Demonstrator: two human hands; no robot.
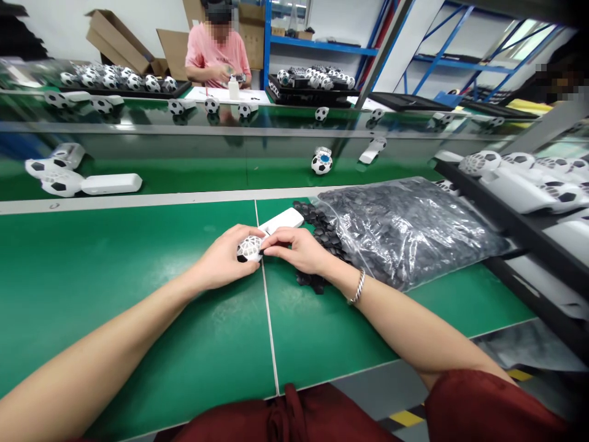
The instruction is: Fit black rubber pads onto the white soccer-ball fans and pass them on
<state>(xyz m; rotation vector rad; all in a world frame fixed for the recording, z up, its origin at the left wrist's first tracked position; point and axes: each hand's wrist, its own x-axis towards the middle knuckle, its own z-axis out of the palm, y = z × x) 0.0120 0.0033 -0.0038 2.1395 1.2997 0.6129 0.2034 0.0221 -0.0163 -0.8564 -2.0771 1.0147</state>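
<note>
My left hand (223,256) is wrapped round the ball-shaped head of a white football-patterned handheld fan (271,230), whose white handle points away from me. The grille of the head shows between my fingers. My right hand (299,250) is pinched against the right side of that head, fingers pressed together. Both hands rest on the green table (115,276) at its middle seam. A clear plastic bag of small black pieces (405,227) lies just right of my right hand, with loose black pieces spilled under my wrist.
A conveyor belt (193,172) behind carries finished football fans (69,178) and a lone ball head (321,161). A black rack (515,230) at the right holds more fans. Across the line a person in a pink shirt (217,52) works beside trays of ball heads (115,80).
</note>
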